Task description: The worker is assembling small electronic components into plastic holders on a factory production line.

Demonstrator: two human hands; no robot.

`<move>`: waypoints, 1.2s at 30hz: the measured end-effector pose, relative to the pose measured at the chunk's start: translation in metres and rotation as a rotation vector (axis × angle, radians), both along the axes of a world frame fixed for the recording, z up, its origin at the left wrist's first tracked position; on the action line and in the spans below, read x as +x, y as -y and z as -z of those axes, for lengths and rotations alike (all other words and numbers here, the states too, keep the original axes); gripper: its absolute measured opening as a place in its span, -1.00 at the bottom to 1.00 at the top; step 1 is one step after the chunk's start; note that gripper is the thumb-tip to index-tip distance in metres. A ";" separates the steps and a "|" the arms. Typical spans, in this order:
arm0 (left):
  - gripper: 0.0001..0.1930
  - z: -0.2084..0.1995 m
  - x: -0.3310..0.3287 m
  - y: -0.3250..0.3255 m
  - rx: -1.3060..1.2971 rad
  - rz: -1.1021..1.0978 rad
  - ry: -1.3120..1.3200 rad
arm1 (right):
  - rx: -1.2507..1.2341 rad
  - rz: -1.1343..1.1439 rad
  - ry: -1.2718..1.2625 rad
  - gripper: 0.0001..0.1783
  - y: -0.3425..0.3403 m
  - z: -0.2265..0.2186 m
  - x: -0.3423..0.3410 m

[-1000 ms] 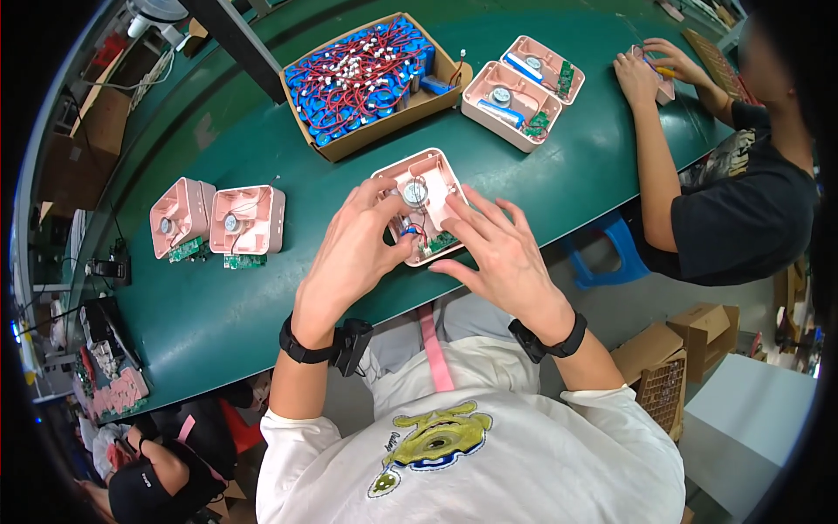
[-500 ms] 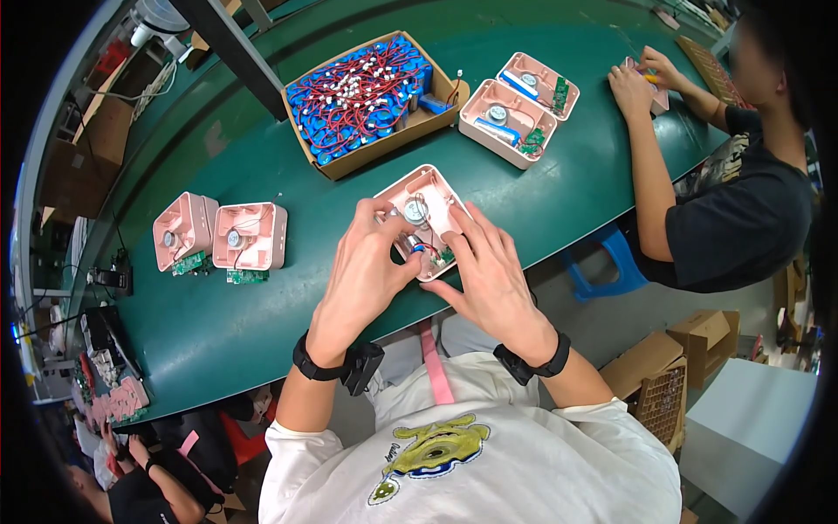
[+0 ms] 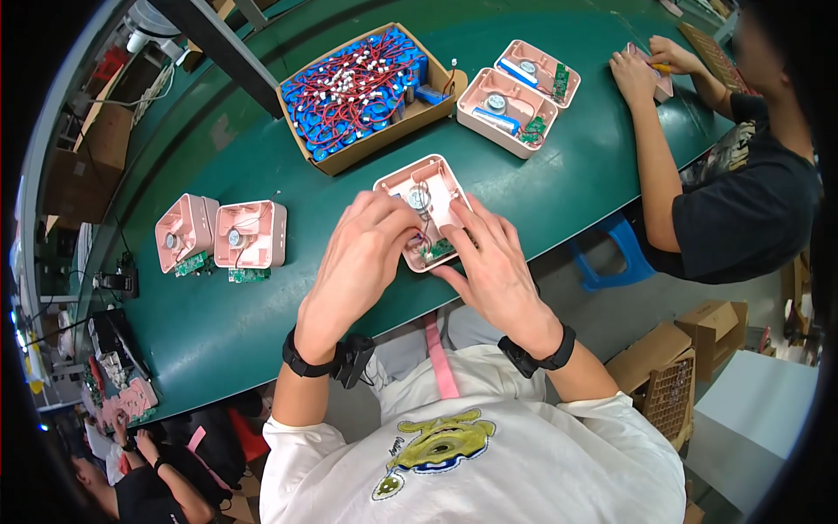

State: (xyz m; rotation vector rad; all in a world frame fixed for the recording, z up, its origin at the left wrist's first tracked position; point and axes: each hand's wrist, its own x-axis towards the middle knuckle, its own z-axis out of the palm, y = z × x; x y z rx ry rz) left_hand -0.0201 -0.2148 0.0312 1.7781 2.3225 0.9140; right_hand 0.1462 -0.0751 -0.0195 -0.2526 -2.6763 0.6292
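A pink plastic housing [image 3: 439, 169] lies on the green table in front of me, its inside facing up. In it sit a round speaker [image 3: 420, 196], thin wires and a green circuit board [image 3: 436, 250]. My right hand [image 3: 493, 255] grips the right wall, fingertips inside and thumb at the near edge. The curled fingers of my left hand [image 3: 360, 240] reach over the left wall and pinch together among the wires. What they hold is hidden. A bit of blue shows beside these fingers, mostly covered.
A cardboard box [image 3: 367, 147] of blue batteries with red wires stands behind. Two pink housings [image 3: 509, 140] with batteries are at back right, two more [image 3: 253, 236] at left. A co-worker [image 3: 729, 192] handles a pink part at far right. Another person [image 3: 161, 476] is at lower left.
My left hand has turned over, its fingers curling down into the housing where thumb and fingers were around a blue and silver part. My right hand stays on the housing.
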 end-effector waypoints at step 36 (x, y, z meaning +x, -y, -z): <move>-0.69 0.007 0.008 -0.007 0.061 0.202 -0.153 | 0.156 -0.065 -0.151 -0.71 -0.010 -0.013 -0.003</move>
